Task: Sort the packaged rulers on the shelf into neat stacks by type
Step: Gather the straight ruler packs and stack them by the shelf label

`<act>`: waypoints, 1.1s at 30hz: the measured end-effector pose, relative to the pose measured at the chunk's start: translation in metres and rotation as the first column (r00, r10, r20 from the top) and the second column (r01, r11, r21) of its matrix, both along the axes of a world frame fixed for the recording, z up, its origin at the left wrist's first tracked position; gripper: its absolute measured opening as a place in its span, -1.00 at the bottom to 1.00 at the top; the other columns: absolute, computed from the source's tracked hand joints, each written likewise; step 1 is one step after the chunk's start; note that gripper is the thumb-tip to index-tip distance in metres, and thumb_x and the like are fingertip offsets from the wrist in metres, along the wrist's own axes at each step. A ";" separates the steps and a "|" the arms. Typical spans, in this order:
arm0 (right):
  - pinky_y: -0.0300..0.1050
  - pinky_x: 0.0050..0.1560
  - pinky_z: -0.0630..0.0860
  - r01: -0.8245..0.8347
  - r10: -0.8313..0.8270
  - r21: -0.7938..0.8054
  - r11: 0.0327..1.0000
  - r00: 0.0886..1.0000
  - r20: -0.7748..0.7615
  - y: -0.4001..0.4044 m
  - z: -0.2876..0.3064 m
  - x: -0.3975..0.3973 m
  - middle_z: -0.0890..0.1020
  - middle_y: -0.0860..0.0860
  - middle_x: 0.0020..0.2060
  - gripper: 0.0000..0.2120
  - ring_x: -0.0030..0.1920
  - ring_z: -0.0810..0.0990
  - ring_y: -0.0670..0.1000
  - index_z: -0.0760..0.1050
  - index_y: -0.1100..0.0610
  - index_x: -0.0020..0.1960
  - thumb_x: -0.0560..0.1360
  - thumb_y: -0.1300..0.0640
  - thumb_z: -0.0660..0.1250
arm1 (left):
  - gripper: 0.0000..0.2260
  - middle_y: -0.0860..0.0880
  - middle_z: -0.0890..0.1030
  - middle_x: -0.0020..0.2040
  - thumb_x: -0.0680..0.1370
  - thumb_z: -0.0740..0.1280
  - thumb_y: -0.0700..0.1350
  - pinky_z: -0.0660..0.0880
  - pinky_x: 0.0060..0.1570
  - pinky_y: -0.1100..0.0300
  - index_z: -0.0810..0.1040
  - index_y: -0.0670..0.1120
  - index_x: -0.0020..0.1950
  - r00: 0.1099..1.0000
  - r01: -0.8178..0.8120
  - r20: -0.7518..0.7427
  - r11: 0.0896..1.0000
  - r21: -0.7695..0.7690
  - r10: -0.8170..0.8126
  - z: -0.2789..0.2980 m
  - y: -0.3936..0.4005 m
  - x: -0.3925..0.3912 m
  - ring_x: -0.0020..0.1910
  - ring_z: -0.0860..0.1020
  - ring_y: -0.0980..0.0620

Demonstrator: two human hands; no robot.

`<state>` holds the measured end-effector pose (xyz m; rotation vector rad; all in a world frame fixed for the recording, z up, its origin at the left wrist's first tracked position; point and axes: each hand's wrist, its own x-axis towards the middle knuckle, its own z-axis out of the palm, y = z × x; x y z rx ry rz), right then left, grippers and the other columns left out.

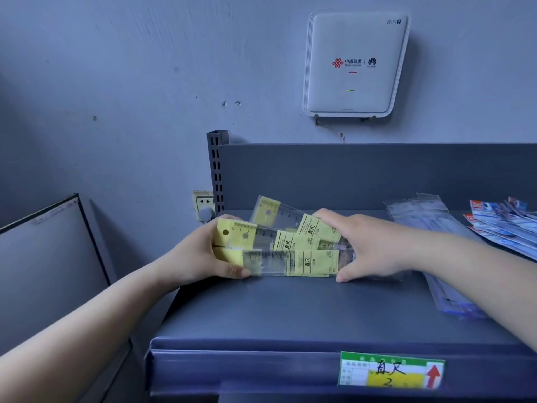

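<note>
Left hand [200,251], right hand [369,245] gripping yellow-labelled rulers [286,248] between them.

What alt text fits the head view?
Both hands grip a fanned bundle of yellow-labelled packaged rulers over a grey shelf, the left hand at one end, the right hand at the other. Clear-sleeved rulers and blue-and-red packs lie to the right.
</note>
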<state>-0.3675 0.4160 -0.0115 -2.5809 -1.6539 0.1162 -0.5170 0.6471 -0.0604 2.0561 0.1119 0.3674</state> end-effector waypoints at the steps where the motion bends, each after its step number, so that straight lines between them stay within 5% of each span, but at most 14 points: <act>1: -0.08 -0.11 0.45 -0.007 0.007 0.011 1.000 1.000 -0.006 0.001 0.001 0.000 0.55 0.00 -0.03 -0.21 -0.14 0.50 0.00 0.05 -0.13 0.35 0.33 0.02 0.50 | -0.36 0.03 0.63 -0.07 0.09 0.58 -0.07 0.53 0.04 0.20 0.47 -0.12 0.12 1.000 0.003 0.007 1.000 -0.024 -0.002 0.000 -0.001 0.000 -0.05 0.60 0.09; 6: -0.26 -0.03 0.44 -0.057 0.057 0.016 0.998 0.996 -0.064 0.005 0.002 -0.002 0.47 -0.25 0.02 -0.11 -0.06 0.49 -0.17 0.02 -0.15 0.38 0.28 -0.02 0.54 | -0.56 0.05 0.67 -0.16 0.21 0.60 -0.24 0.53 -0.10 0.30 0.54 -0.09 0.01 0.998 -0.045 0.032 0.997 -0.058 0.047 0.000 -0.006 0.008 -0.18 0.61 0.12; 11: -0.07 0.29 0.40 -0.003 0.062 0.433 0.901 0.991 -0.121 -0.020 0.021 0.003 0.39 -0.18 0.26 -0.24 0.22 0.43 -0.19 0.07 -0.20 0.38 0.32 -0.12 0.42 | -0.57 0.06 0.71 -0.15 0.25 0.55 -0.35 0.54 -0.15 0.35 0.55 -0.16 0.06 0.997 -0.054 0.050 0.995 -0.083 0.059 -0.003 -0.008 0.009 -0.18 0.65 0.16; 15: -0.14 0.20 0.36 -0.037 0.038 -0.005 0.999 0.995 0.091 -0.021 -0.010 -0.008 0.26 -0.17 0.40 -0.22 0.31 0.36 -0.10 -0.10 -0.12 0.46 0.43 -0.18 0.32 | -0.66 0.06 0.69 -0.20 0.28 0.50 -0.38 0.54 -0.19 0.36 0.56 -0.16 0.00 0.997 -0.050 0.060 0.997 -0.062 0.054 -0.002 -0.009 0.008 -0.23 0.63 0.17; 19: -0.17 0.26 0.33 0.000 -0.013 0.190 0.982 0.997 0.070 -0.024 -0.001 -0.008 0.25 -0.21 0.40 -0.23 0.32 0.33 -0.17 -0.09 -0.17 0.47 0.44 -0.17 0.31 | -0.63 0.10 0.70 -0.21 0.30 0.47 -0.42 0.51 -0.21 0.41 0.55 -0.12 0.02 0.997 -0.028 0.064 0.998 -0.061 0.032 0.000 -0.011 0.008 -0.23 0.63 0.22; 23: -0.11 0.32 0.28 -0.044 0.042 0.006 0.999 0.987 0.156 -0.021 -0.011 -0.019 0.20 -0.17 0.43 -0.18 0.39 0.27 -0.08 -0.25 -0.12 0.49 0.48 -0.17 0.25 | -0.64 0.10 0.69 -0.24 0.29 0.48 -0.41 0.51 -0.23 0.41 0.55 -0.12 0.00 0.997 -0.024 0.068 0.999 -0.047 0.027 -0.001 -0.012 0.009 -0.26 0.63 0.22; 28: -0.12 0.27 0.35 0.075 -0.087 0.205 0.976 0.995 0.051 -0.040 0.002 -0.004 0.30 -0.32 0.27 -0.20 0.27 0.34 -0.21 -0.06 -0.22 0.45 0.39 -0.17 0.36 | -0.58 0.10 0.70 -0.19 0.21 0.61 -0.13 0.51 -0.21 0.41 0.56 -0.10 0.00 0.997 -0.022 0.077 0.998 -0.058 0.027 0.001 -0.014 0.006 -0.23 0.64 0.22; 30: -0.11 0.23 0.39 0.087 -0.096 0.134 0.987 0.993 0.061 -0.046 -0.003 -0.003 0.36 -0.31 0.24 -0.38 0.23 0.40 -0.19 0.10 -0.20 0.40 0.44 -0.13 0.32 | -0.46 0.08 0.71 -0.18 0.08 0.63 -0.02 0.52 -0.21 0.41 0.56 -0.08 -0.01 0.996 -0.050 0.072 0.998 -0.049 0.054 0.002 -0.015 0.006 -0.23 0.65 0.20; 33: -0.09 0.16 0.42 0.069 -0.074 0.264 0.962 0.997 0.010 -0.046 -0.012 -0.008 0.45 -0.27 0.14 -0.67 0.13 0.48 -0.13 0.29 -0.16 0.23 0.51 0.01 0.27 | -0.60 0.10 0.70 -0.21 0.19 0.56 -0.15 0.53 -0.20 0.40 0.56 -0.11 -0.03 0.994 -0.071 0.082 0.996 -0.044 0.075 0.000 -0.017 0.008 -0.25 0.64 0.21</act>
